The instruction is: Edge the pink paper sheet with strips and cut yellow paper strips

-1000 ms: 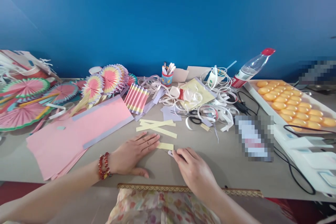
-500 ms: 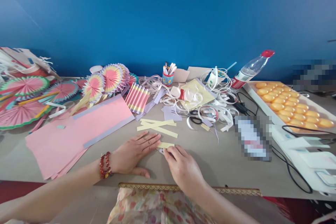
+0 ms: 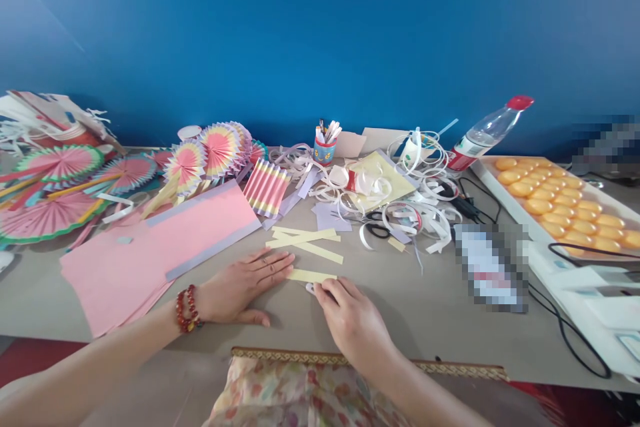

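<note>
My left hand (image 3: 245,287) lies flat on the table with its fingers stretched out. Its fingertips press on the left end of a pale yellow paper strip (image 3: 314,276). At the strip's right end, my right hand (image 3: 350,313) is closed around a small white object (image 3: 311,288), mostly hidden by the fingers, so its kind is unclear. More yellow strips (image 3: 320,251) lie crossed just beyond. Left of my hands are pink paper sheets (image 3: 115,273), the top one with lilac borders. Behind them stands a pleated pink, yellow and lilac paper piece (image 3: 267,188).
Folded paper fans (image 3: 220,150) crowd the back left. A pen cup (image 3: 325,150), tangled white ribbons (image 3: 420,220) and black-handled scissors (image 3: 377,228) lie behind my hands. Right are a leaning bottle (image 3: 485,137), a tray of yellow domed pieces (image 3: 613,203) and a black cable (image 3: 560,327).
My left hand has slid left along the yellow strip, so more of the strip shows between my hands. My right hand stays at its right end. The view has shifted slightly.
</note>
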{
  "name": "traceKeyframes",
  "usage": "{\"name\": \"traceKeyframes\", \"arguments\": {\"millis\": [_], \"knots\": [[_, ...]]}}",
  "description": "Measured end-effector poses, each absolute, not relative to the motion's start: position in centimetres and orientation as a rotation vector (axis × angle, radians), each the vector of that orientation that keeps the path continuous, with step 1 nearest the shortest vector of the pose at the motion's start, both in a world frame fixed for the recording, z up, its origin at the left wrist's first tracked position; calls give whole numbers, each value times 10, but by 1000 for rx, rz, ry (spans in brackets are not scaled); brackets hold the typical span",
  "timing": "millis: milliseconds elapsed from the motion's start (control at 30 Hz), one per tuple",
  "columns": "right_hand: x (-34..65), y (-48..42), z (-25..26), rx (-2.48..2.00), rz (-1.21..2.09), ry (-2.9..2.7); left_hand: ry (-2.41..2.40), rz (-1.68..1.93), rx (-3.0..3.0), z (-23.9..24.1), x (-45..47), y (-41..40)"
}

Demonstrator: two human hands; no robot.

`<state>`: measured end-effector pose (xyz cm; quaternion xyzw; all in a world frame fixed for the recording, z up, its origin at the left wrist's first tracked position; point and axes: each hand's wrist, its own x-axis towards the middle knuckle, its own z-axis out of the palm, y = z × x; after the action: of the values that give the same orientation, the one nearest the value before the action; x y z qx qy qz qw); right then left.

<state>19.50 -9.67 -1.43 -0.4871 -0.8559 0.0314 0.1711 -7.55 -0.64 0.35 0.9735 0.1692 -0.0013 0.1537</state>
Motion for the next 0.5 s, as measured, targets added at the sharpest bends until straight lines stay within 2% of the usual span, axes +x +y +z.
{"name": "traceKeyframes", "arguments": {"millis": [500], "knots": [[170, -90, -17, -1334, -53, -2499, 481, -39, 2799, 2, -74, -8]]}}
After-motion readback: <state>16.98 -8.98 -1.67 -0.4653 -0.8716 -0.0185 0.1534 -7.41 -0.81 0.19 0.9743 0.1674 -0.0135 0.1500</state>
